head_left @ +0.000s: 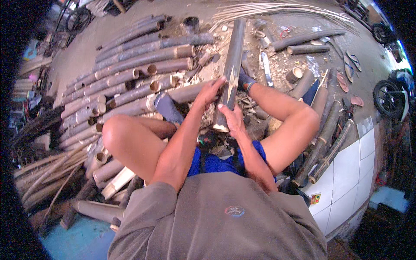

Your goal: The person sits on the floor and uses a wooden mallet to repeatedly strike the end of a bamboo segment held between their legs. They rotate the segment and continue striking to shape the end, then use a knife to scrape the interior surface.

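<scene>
A dark bamboo pole (235,50) slants up and away between my knees, its pale cut end towards me. Lighter patches show along its side where the skin is gone. My left hand (210,92) is closed against the pole's left side, a little above the lower end. Closer to that end, my right hand (233,118) grips it from the right, with the thumb lying across the surface. Wood chips (222,43) litter the floor around the pole.
Several cut bamboo lengths (143,54) lie in rows to the left. More bamboo poles (331,149) rest at the right beside white tiles (346,169). Thin strips (281,9) spread across the far floor. Sandals (349,67) and a wheel (387,99) are at the far right.
</scene>
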Demonstrator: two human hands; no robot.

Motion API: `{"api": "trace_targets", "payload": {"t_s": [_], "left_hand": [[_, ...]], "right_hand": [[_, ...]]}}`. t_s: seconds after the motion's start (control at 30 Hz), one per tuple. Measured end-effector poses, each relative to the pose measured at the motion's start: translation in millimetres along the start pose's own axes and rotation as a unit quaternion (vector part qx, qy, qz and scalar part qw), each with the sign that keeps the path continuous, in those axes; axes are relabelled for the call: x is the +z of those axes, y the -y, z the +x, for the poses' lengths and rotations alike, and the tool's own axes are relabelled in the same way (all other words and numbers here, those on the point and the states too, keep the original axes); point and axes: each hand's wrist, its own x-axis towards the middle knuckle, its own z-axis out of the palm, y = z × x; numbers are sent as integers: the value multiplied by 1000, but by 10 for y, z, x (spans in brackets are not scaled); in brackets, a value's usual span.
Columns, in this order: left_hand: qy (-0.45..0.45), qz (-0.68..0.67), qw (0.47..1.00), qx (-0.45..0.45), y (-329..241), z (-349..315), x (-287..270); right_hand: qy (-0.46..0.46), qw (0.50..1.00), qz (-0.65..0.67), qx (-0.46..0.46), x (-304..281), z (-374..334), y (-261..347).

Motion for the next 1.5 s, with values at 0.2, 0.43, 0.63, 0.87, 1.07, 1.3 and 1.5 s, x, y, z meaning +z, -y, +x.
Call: {"api": "trace_targets", "payload": {"t_s": [0.2, 0.43, 0.63, 0.87, 1.07, 1.3, 1.5], "left_hand": [[-11, -148, 987, 57, -496, -20, -33], [-127, -139, 958, 216, -913, -226, 38], [-190, -43, 934, 299, -1096, -523, -233], [-305, 26, 872, 381, -1147, -651, -638], [-348, -49, 846, 401, -994, -813, -1209], [-330, -102, 831, 436, -1018, -642, -1191], [-303, -137, 825, 457, -1060, -510, -1036]], "right_hand": [[42, 959, -200, -196, 53, -39, 60], [24, 917, -328, -226, 19, 106, 145], [58, 843, -515, -144, -33, 44, -271], [243, 748, -612, -88, -140, 279, -1724], [290, 617, -732, 7, 108, -65, -1074], [297, 395, -865, 92, -714, 96, -576], [284, 370, -882, 71, -1141, 108, -1163]]}}
